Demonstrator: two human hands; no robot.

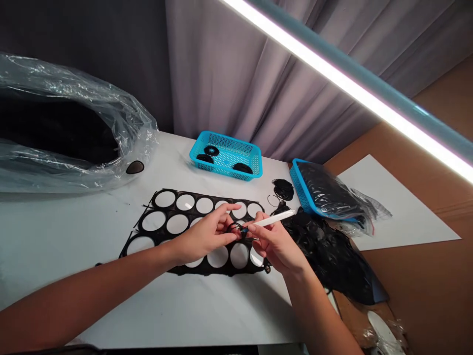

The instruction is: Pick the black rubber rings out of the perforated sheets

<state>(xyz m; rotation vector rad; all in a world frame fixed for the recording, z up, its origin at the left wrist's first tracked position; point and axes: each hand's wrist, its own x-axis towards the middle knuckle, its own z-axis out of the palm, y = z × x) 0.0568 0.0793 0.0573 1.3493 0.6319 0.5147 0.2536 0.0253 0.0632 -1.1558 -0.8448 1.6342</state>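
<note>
Over a black sheet with rows of round holes (170, 211), my two hands meet. My left hand (210, 235) pinches a thin black loop (234, 226) between thumb and fingers. In my right hand (275, 241), a slim white pen-like tool (275, 218) lies slanted, its dark bluish end pointing at the loop. Fingers hide part of that end, and I cannot make out exactly what kind of tool it is. White shows through the sheet's holes.
A blue basket (228, 139) with black round pieces stands at the back. Right of it lie thin black rings (283, 189), a second blue basket (301, 190) with bagged black material, and a black heap (328, 256). A large clear plastic bag (136, 123) sits left. A lit tube lamp (347, 81) crosses above.
</note>
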